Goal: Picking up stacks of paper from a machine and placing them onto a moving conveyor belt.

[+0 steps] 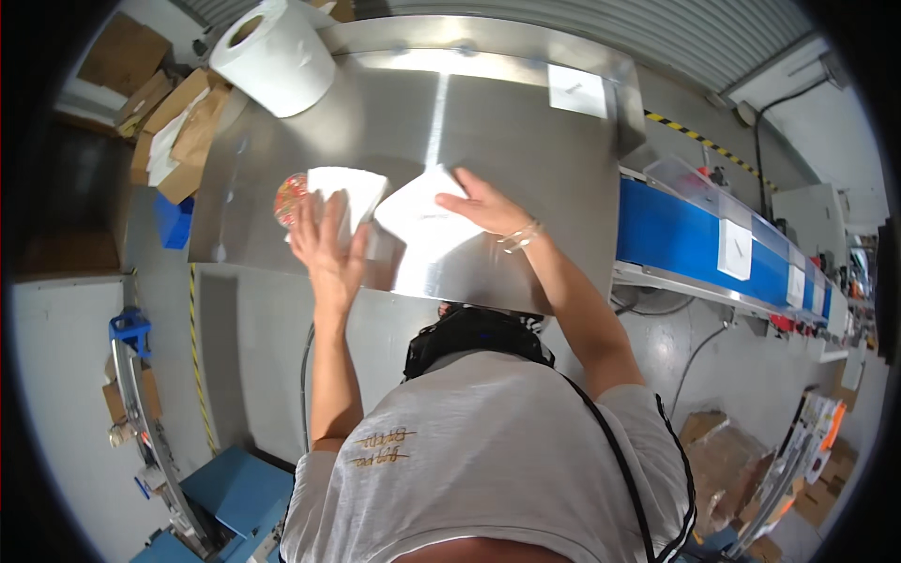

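Note:
My left hand (pixel 328 253) lies over a folded white paper sheet (pixel 359 188), its fingers spread. Partly under that sheet and my fingers is a round, flat-looking thing with a red and multicoloured pattern (pixel 289 199); its kind I cannot make out. My right hand (pixel 490 208) grips the right edge of a white packet (pixel 422 220) with small print, thumb on top and fingers behind the edge. The packet is tilted, with one corner pointing away from me, close beside the white sheet. All of this is at the near side of a steel table (pixel 375 113).
A big white paper roll (pixel 282 70) stands at the table's far left. A white label sheet (pixel 576 91) lies far right. To the right runs a blue conveyor belt (pixel 671 225) carrying white packets (pixel 736 250). Open cardboard boxes (pixel 178 141) are at the left.

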A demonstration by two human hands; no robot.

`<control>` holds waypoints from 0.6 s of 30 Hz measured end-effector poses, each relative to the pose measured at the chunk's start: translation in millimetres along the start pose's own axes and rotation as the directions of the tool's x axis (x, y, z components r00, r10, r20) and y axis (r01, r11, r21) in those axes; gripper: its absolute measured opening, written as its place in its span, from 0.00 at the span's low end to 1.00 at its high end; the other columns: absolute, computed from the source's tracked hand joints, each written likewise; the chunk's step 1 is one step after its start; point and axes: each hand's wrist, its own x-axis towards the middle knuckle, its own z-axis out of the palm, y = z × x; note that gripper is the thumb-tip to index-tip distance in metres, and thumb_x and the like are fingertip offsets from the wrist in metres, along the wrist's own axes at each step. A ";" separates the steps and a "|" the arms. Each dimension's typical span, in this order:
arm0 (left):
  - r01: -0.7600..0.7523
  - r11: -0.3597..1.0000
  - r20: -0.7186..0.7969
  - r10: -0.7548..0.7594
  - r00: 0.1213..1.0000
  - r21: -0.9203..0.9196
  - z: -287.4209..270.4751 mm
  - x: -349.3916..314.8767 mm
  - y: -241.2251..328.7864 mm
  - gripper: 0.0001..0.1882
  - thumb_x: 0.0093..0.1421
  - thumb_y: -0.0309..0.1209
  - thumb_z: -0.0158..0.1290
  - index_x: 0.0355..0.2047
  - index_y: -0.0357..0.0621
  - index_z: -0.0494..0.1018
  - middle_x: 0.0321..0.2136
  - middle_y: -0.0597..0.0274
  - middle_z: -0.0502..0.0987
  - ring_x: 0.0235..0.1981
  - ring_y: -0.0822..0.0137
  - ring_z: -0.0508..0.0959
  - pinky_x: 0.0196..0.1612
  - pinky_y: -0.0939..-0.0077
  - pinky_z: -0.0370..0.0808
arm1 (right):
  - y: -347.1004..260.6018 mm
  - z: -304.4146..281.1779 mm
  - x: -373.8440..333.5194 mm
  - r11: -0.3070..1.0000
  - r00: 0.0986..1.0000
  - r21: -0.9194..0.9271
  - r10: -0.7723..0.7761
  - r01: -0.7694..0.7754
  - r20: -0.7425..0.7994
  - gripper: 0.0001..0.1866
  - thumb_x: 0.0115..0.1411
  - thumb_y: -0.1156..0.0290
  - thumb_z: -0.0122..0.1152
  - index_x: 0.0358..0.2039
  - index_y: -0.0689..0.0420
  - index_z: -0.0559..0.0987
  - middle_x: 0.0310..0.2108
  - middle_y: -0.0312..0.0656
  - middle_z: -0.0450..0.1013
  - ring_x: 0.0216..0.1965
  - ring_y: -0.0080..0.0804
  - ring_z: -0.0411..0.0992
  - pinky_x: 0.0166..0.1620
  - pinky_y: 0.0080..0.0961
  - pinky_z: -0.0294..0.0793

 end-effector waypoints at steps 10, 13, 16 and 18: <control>0.040 0.990 -0.059 -0.048 0.997 -0.139 7.4 -0.8 -6.2 0.18 0.51 0.23 0.57 0.43 0.53 0.77 0.54 0.54 0.66 0.59 0.49 0.59 0.59 0.57 0.57 | 123.1 -306.9 -221.6 0.416 0.708 -0.645 -0.004 -0.640 -0.706 0.37 0.53 0.57 0.59 0.60 0.57 0.59 0.63 0.49 0.54 0.59 0.46 0.61 0.57 0.39 0.63; 0.028 0.996 -0.042 -0.032 0.999 -0.085 7.2 -0.9 -7.5 0.18 0.49 0.21 0.57 0.41 0.53 0.78 0.54 0.54 0.66 0.60 0.48 0.58 0.59 0.54 0.54 | 5.8 -214.0 -186.9 0.276 0.364 -0.411 -0.205 -0.869 -0.909 0.39 0.44 0.51 0.68 0.53 0.60 0.66 0.52 0.54 0.66 0.54 0.49 0.65 0.53 0.37 0.66; 0.025 0.996 -0.044 -0.029 0.999 -0.087 3.1 -0.2 -6.5 0.15 0.49 0.22 0.57 0.38 0.53 0.79 0.56 0.53 0.64 0.61 0.47 0.55 0.61 0.50 0.48 | 6.1 -192.1 -146.9 0.282 0.672 -0.766 -0.368 -0.578 -0.643 0.34 0.45 0.58 0.68 0.52 0.58 0.68 0.45 0.49 0.70 0.49 0.46 0.68 0.47 0.37 0.70; 0.026 0.997 -0.046 -0.029 0.999 -0.066 -0.9 -2.9 -9.2 0.15 0.48 0.22 0.57 0.37 0.53 0.79 0.56 0.53 0.63 0.62 0.47 0.55 0.61 0.49 0.47 | -1.8 -117.7 -84.5 0.609 0.832 -0.719 -0.166 -0.336 -0.530 0.27 0.46 0.65 0.69 0.46 0.58 0.71 0.43 0.46 0.71 0.42 0.40 0.72 0.44 0.32 0.72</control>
